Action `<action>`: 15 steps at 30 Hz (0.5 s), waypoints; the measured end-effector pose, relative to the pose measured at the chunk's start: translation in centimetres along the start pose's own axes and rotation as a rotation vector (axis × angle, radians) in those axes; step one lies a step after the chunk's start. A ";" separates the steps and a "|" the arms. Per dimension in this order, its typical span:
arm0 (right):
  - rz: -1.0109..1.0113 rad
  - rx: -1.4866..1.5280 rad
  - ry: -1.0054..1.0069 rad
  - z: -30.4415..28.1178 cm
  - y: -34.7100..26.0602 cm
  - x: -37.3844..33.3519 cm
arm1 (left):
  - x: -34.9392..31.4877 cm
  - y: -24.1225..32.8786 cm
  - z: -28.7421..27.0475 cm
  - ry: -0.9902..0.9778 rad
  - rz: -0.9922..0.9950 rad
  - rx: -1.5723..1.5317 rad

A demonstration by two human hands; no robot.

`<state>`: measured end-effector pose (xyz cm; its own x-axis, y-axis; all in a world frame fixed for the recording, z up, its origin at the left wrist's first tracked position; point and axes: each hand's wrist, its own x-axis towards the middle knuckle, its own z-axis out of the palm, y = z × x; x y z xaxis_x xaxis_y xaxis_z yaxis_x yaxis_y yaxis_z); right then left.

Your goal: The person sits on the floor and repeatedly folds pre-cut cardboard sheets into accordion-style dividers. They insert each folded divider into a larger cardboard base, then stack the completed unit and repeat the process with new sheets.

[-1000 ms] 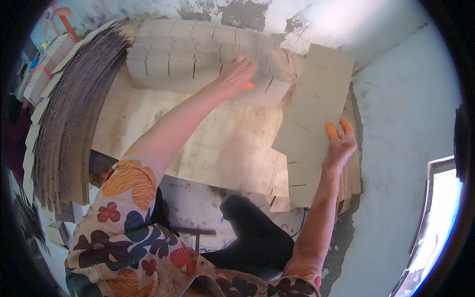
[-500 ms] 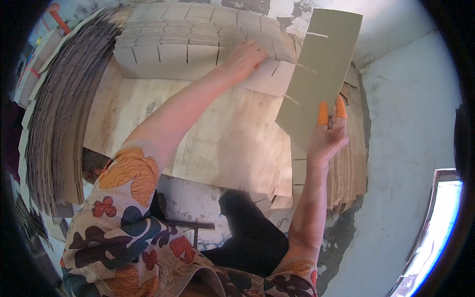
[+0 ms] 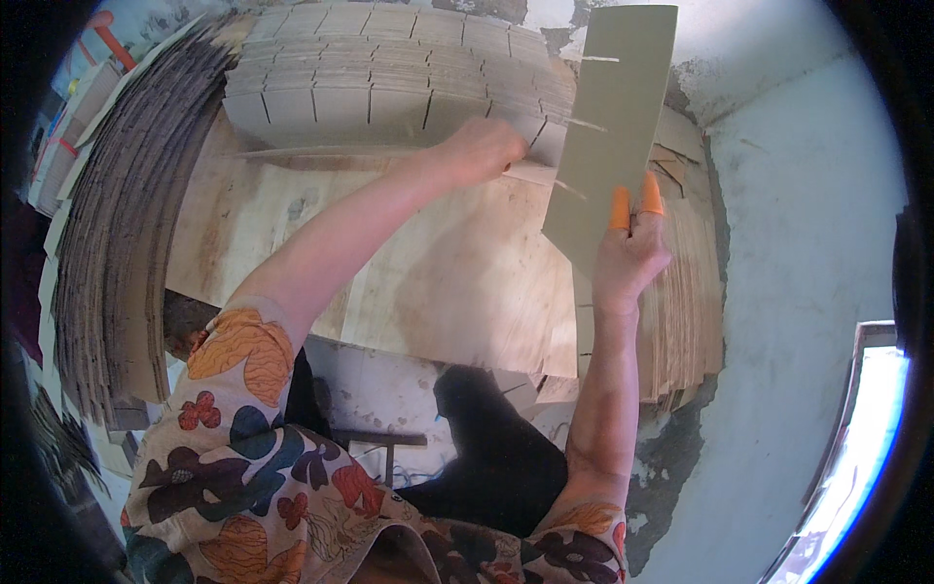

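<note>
My right hand (image 3: 630,255), with orange covers on two fingers, holds up a long grey-brown slotted cardboard strip (image 3: 615,117). Short slits run in from the strip's left edge, and its lower left corner is cut at a slant. My left hand (image 3: 484,151) is closed at the front of a row of slotted cardboard strips (image 3: 341,107), gripping the edge of the foremost one. Its fingertips are mostly hidden behind the knuckles. The row spans the far side of a pale wooden board (image 3: 389,243).
A tall stack of cardboard sheets (image 3: 117,234) lines the left side. Another cardboard stack (image 3: 681,292) stands on the right, beside a white wall (image 3: 788,214) with peeling patches. Below the board is a dark metal bar (image 3: 379,438) near my legs. A bright opening shows at lower right.
My left hand has come down from the top of the row to its front face, closing its fingers. The right hand and its strip have shifted slightly left, the strip now more upright.
</note>
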<state>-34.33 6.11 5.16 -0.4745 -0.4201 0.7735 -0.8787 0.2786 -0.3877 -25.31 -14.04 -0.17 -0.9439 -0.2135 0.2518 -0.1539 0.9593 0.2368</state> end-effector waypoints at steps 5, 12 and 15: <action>-0.014 -0.090 -0.041 0.0 -0.1 -0.3 | -1.0 2.3 0.2 0.061 0.065 0.080; 0.031 -0.156 -0.186 0.3 0.3 -1.0 | -2.0 5.8 -1.0 0.157 0.176 -0.012; -0.027 -0.046 -0.369 -0.9 -0.1 -0.5 | -2.5 5.7 -0.8 0.215 0.158 -0.044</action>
<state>-33.96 7.04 5.24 -0.4456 -0.7088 0.5468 -0.8918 0.2982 -0.3402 -23.61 -8.20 1.32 -0.8710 -0.1005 0.4809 0.0076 0.9759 0.2179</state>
